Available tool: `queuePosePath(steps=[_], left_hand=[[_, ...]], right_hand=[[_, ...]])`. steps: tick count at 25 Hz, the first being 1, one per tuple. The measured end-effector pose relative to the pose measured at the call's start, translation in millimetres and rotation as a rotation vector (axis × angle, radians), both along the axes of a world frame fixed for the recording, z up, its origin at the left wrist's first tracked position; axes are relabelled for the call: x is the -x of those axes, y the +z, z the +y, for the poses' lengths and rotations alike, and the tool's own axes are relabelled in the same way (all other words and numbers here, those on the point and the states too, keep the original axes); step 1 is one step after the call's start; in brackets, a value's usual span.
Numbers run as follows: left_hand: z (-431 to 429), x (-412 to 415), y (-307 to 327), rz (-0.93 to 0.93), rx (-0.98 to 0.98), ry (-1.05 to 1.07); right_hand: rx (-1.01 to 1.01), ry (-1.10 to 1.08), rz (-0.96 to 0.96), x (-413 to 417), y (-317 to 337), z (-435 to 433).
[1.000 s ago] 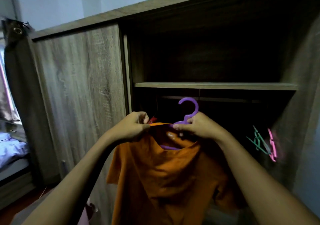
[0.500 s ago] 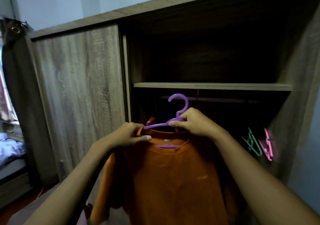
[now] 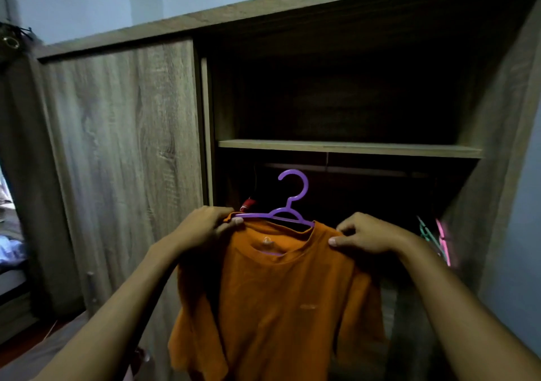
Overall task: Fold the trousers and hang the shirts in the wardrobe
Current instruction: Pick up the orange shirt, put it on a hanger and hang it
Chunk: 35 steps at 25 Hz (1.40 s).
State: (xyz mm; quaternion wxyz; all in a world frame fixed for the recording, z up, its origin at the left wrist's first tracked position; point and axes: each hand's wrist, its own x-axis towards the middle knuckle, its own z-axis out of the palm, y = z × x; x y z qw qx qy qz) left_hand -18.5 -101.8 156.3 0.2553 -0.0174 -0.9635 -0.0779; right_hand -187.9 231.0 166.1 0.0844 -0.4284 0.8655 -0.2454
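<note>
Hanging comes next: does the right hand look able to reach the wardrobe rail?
Probably yes: the rail sits just above the right hand, nothing visibly between, though that hand pinches the orange shirt.

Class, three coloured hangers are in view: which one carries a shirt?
The purple hanger, with the orange T-shirt on it; the green hanger and pink hanger at the right are bare.

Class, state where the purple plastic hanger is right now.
Head view, centre: the purple plastic hanger sits in the neck of the orange T-shirt, between the left hand and right hand that hold its shoulders, below the wardrobe's wooden shelf.
</note>
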Motion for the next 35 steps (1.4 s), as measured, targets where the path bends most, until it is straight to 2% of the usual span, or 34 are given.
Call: queuePosePath(steps=[4,6,10,12,15,18,21,25,29,35], left_hand=[[1,10,-7,-0.057,-0.187,-0.045],[1,17,-11,-0.013,-0.237,-0.031],[-8,35,-19,0.244,-0.272,0.045],[-15,43,-21,0.394,-0.29,0.132],[-22,53,-20,0.564,-0.341,0.238],[-31,64,-16,0.696,-0.389,0.268],[-47,75,-9,0.762,-0.367,0.307],[-76,91,-11,0.75,-0.295,0.331],[-91,97,-16,0.802,-0.204,0.352],[-108,100,-25,0.847,-0.035,0.355]], right_hand=[[0.156,0.012,-0.072,-7,9,8],[0.167,-0.026,-0.056,-5,14,9],[-0.008,-0.203,-0.022,6,18,1],[-0.013,-0.281,-0.002,11,15,-7],[0.137,-0.376,-0.033,15,3,-29],[0.431,-0.375,-0.263,13,-8,-61],[0.639,-0.323,-0.45,16,-10,-96],[0.726,-0.323,-0.515,34,-16,-149],[0.828,-0.417,-0.538,54,-24,-189],[0.75,-0.398,-0.559,81,-49,-227]])
